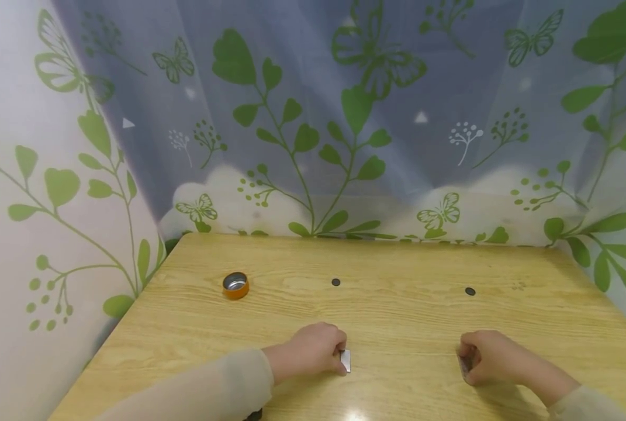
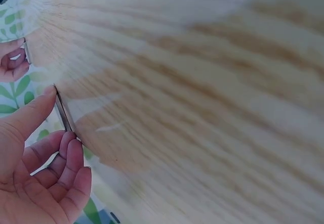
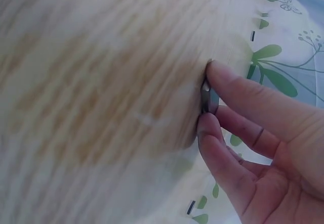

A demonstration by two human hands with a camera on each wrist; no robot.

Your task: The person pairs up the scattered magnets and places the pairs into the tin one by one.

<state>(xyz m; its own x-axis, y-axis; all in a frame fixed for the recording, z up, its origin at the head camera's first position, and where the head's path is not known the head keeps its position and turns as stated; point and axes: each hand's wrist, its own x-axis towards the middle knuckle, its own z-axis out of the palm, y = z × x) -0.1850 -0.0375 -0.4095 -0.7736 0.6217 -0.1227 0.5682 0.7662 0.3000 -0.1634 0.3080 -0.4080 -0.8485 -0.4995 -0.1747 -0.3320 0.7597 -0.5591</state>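
Between thumb and fingertips, my left hand (image 1: 315, 349) pinches a thin, flat silvery plate (image 1: 346, 361) by its edges. The left wrist view shows this plate (image 2: 64, 110) nearly edge-on, close over the wooden table (image 1: 397, 327). To the right, my right hand (image 1: 494, 356) pinches a second flat piece (image 1: 465, 368), darker in the head view and mostly covered by the fingers. In the right wrist view that metallic piece (image 3: 209, 97) is held at opposite edges, right at the tabletop. What exactly the two pieces are, I cannot tell.
One small black disc (image 1: 336, 282) lies beyond the left hand, another black disc (image 1: 470, 291) beyond the right. A round orange container (image 1: 236, 286) with a silvery inside stands at the left. Curtains with leaves and butterflies (image 1: 302, 117) border the table's back and sides.
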